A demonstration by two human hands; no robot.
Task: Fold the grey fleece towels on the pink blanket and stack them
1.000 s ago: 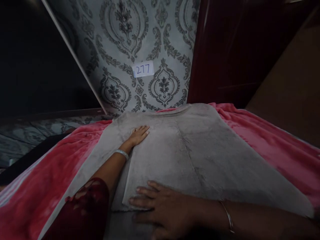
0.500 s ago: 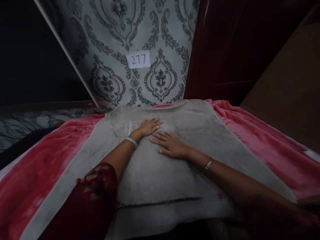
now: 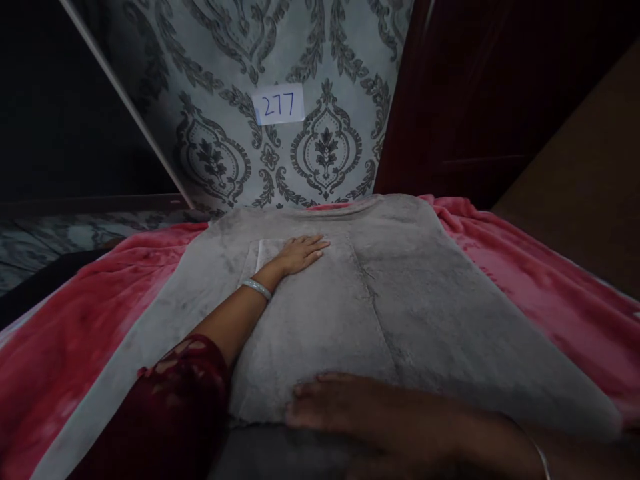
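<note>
A grey plush cloth (image 3: pixel 440 313) lies spread over a pink blanket (image 3: pixel 75 333), with one folded layer on top in the middle. My left hand (image 3: pixel 300 253) rests flat, fingers apart, on the far end of that folded layer, a bangle on the wrist. My right hand (image 3: pixel 350 410) lies flat on the near edge of the folded layer, fingers pointing left; it looks blurred. Neither hand grips anything.
A patterned grey wall (image 3: pixel 325 147) with a white label reading 277 (image 3: pixel 279 105) stands behind the bed. A dark red wardrobe (image 3: pixel 475 100) is at the back right, a brown surface (image 3: pixel 590 187) to the right, and dark space to the left.
My right hand has slid from the far middle of the cloth, beside my left hand, back to the near edge. My left hand has stayed in place.
</note>
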